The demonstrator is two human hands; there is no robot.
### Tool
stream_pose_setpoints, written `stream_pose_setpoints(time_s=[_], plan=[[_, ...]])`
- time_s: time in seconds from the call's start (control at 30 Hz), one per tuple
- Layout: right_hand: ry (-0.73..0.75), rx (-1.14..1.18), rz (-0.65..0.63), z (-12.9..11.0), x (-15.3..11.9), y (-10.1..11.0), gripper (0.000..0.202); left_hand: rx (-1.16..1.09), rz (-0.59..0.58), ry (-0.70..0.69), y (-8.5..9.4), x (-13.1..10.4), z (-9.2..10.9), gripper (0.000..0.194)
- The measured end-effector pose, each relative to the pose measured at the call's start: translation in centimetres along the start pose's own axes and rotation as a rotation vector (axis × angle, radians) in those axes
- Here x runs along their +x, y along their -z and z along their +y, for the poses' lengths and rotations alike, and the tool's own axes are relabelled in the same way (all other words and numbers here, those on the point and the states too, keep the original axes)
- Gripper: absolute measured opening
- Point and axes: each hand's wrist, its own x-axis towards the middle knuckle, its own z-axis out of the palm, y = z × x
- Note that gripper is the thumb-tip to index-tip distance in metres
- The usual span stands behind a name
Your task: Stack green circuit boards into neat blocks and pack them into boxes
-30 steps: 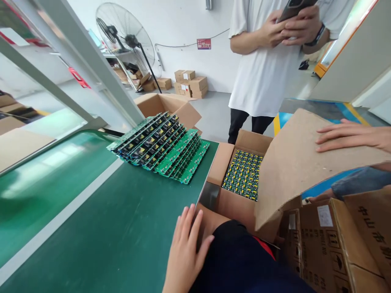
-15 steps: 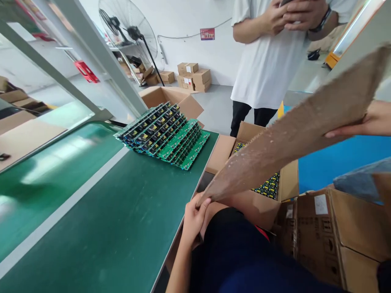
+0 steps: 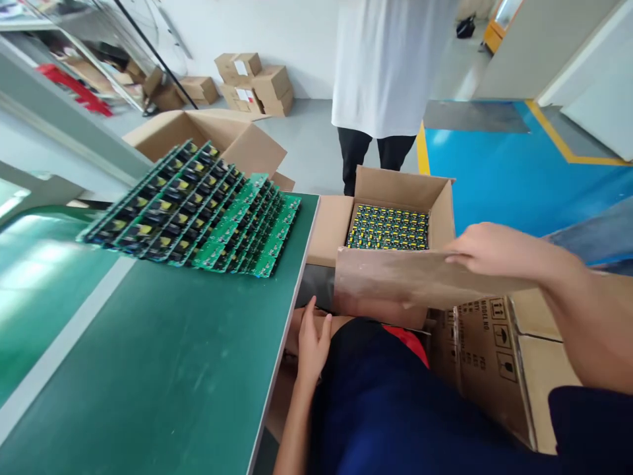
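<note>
My right hand (image 3: 482, 249) pinches the upper edge of a brown cardboard sheet (image 3: 390, 278). The sheet stands along the near side of an open carton (image 3: 403, 185) and hides part of it. Inside that carton lie rows of circuit boards (image 3: 388, 227) with yellow and black parts. My left hand (image 3: 315, 340) is open and empty near my lap, just left of the sheet's end, with thumb and fingers apart. On the green table (image 3: 198, 356) to the left leans a slanted stack of green circuit boards (image 3: 198, 211).
Another open carton (image 3: 212, 135) stands past the table's far end. A person in a white shirt (image 3: 388, 72) stands beyond the cartons. Closed printed cartons (image 3: 487, 356) sit at my right side. Small boxes (image 3: 257, 86) are piled by the wall.
The sheet has swung down from a raised slant to beside the carton, and my left hand has let go of it. The view has tilted down, and the boards in the carton show more.
</note>
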Motion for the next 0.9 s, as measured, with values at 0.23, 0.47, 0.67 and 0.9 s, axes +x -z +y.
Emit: stream_pose_setpoints(time_s=[0.23,0.47,0.67,0.9], plan=[[0.044,-0.095,-0.204,-4.9,4.5,-6.3,0.037,0.021,-0.054,0.061,-1.0,-0.7,-2.0,0.055],[0.039,-0.047,-0.237,-4.5,5.5,-10.8,0.036,-0.057,-0.15,0.187,-2.9,-0.1,-3.7,0.053],[0.041,-0.036,-0.181,-4.0,5.4,-12.4,0.035,-0.288,-0.206,0.393,-7.5,2.9,-3.6,0.084],[0.275,0.151,-0.276,-5.7,5.6,-13.8,0.027,-0.631,-0.29,0.552,-9.0,4.5,3.5,0.084]])
